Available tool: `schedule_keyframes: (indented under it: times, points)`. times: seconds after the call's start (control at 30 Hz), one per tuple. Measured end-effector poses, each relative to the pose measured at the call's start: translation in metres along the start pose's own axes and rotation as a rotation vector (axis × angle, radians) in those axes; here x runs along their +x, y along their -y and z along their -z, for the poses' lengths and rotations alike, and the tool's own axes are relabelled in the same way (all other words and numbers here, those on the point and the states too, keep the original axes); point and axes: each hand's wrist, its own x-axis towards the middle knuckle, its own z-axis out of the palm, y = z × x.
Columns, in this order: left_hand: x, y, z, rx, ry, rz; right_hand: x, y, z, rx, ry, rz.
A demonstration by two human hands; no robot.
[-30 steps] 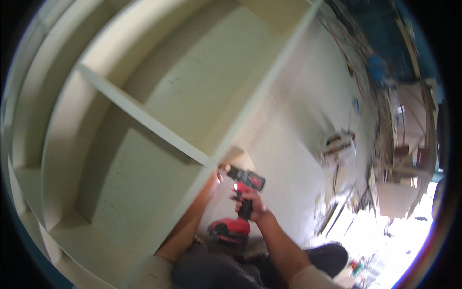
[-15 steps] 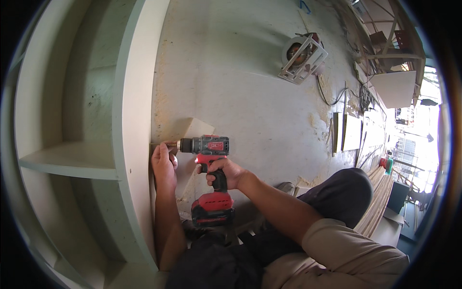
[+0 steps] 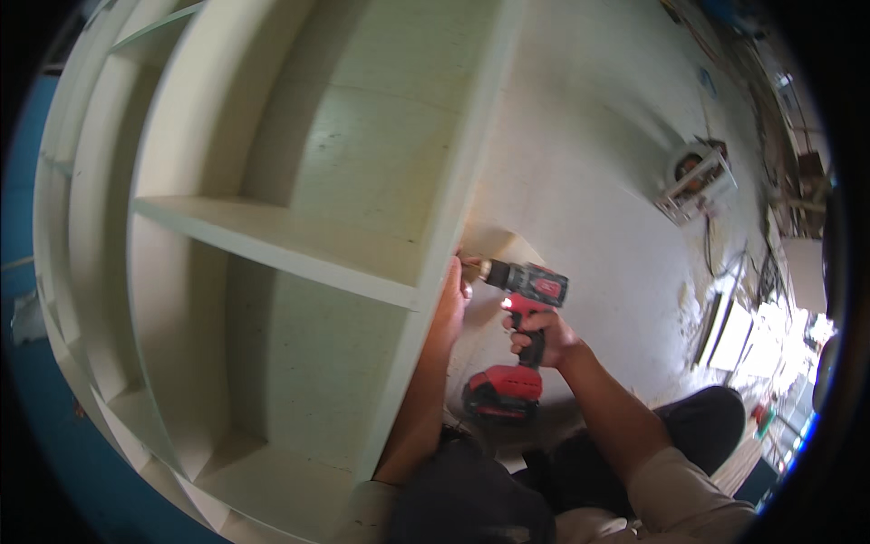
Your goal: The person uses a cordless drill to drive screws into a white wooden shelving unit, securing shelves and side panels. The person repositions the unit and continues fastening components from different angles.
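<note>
My right hand (image 3: 549, 337) is wrapped round the grip of a red and black cordless drill (image 3: 541, 287). The drill's chuck points left, at the outer side of a pale wooden shelf unit (image 3: 299, 249). Just ahead of the chuck is my left hand (image 3: 450, 295), its fingers bent together close to the bit and against the panel. The panel's edge hides part of that hand, and I cannot make out what its fingertips hold. A small light shines on the drill above the trigger.
A circular saw (image 3: 696, 181) lies on the pale floor (image 3: 598, 208) at the far right. Cables and white boards (image 3: 729, 334) are further right. My knee (image 3: 702, 426) is bent beside my right arm. Blue floor (image 3: 72, 453) shows beyond the unit at the left.
The view has swung left, so more of the shelf unit shows and the hands, drill and saw appear further right. My right hand still grips the drill, and my left fingers stay near its bit.
</note>
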Motion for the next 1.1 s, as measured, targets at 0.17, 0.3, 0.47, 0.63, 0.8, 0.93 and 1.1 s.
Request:
schedule_keyframes:
  times: [0.17,0.3,0.47,0.63,0.8,0.93,1.1]
  points:
    - [0.006,0.004,-0.007,-0.334,-0.131,0.047,0.005,0.001,-0.006,-0.039,0.025,-0.021]
    - [0.010,0.003,0.003,-0.310,-0.031,-0.048,0.006,0.000,-0.005,-0.067,0.028,-0.019]
    - [0.003,-0.006,-0.006,-0.274,-0.054,0.006,0.007,0.002,-0.007,-0.079,0.055,-0.013]
    - [0.003,-0.007,-0.001,-0.272,-0.015,-0.034,0.004,0.008,-0.010,-0.071,0.042,-0.026]
    - [-0.002,-0.007,0.004,-0.254,-0.084,-0.048,0.005,0.013,-0.017,-0.134,0.028,-0.042]
    - [-0.067,-0.029,0.007,0.254,-0.151,0.074,0.000,0.019,-0.027,-0.193,-0.034,-0.024]
    - [-0.170,-0.161,-0.027,0.764,0.392,0.017,0.005,0.015,-0.013,-0.143,-0.002,-0.045]
